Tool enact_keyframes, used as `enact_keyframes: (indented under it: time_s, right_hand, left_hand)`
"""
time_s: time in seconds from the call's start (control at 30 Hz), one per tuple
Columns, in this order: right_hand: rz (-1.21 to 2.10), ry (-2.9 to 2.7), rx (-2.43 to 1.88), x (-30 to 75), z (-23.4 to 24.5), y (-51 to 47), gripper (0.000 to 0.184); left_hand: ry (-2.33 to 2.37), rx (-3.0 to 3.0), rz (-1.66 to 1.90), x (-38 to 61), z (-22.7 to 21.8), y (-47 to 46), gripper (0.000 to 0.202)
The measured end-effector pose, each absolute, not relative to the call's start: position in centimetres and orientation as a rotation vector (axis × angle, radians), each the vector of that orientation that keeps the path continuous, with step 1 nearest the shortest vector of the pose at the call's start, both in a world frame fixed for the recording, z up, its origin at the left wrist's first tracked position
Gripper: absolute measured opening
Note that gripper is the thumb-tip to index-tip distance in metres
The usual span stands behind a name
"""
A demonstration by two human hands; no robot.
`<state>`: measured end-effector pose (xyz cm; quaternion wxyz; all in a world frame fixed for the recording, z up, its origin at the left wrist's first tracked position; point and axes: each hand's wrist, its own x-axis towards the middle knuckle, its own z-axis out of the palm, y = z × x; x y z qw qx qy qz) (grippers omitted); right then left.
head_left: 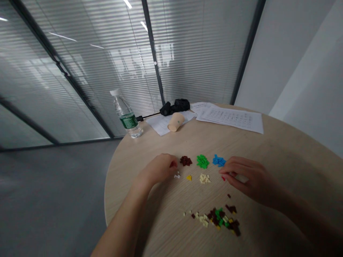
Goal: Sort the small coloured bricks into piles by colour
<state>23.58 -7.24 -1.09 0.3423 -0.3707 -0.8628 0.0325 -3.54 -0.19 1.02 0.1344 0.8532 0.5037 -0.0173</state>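
My left hand (162, 167) is closed, its fingertips curled together beside a pile of dark brown toy bricks (185, 161) and a few small white bricks (177, 175). Whatever its fingers may hold is hidden. On the right, my right hand (246, 176) has thumb and forefinger pinched close to the blue bricks (219, 160), above a small red brick (223, 178). I cannot make out what is in that pinch. Between the hands lie green bricks (203, 161), yellow bricks (189, 177) and cream bricks (205, 178). Nearer to me is a mixed heap of bricks (220, 217).
A water bottle (128, 119) stands at the table's far left edge. Beside it a paper cup (175, 122) lies on its side on a sheet, with a black bundle (177, 106) behind. Printed papers (230, 117) spread along the back of the round wooden table (128, 160).
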Motion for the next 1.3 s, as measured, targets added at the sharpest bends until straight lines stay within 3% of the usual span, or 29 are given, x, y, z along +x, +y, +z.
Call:
enact_keyframes:
  time_s: [0.27, 0.6, 0.9, 1.3]
  right_hand:
    - [0.209, -2.342, -1.001, 23.6, -1.8, -7.1, 0.014]
    - [0.701, -2.598, -0.942, 21.8, -1.1, -8.9, 0.013]
    - [0.729, -2.541, -0.836, 21.1, -2.5, -8.8, 0.019]
    - [0.539, -2.436, -0.877, 21.5, -2.2, -8.2, 0.011]
  left_hand:
    - [1.395, 2.546, 0.078, -2.8, 1.2, -0.4, 0.015]
    - [0.976, 2.698, 0.248, 0.0, 1.4, -2.0, 0.014]
    - [0.888, 2.752, 0.17, 0.9, 1.5, -2.6, 0.014]
    - [0.863, 2.632, 0.232, 1.1, 1.9, -2.9, 0.017]
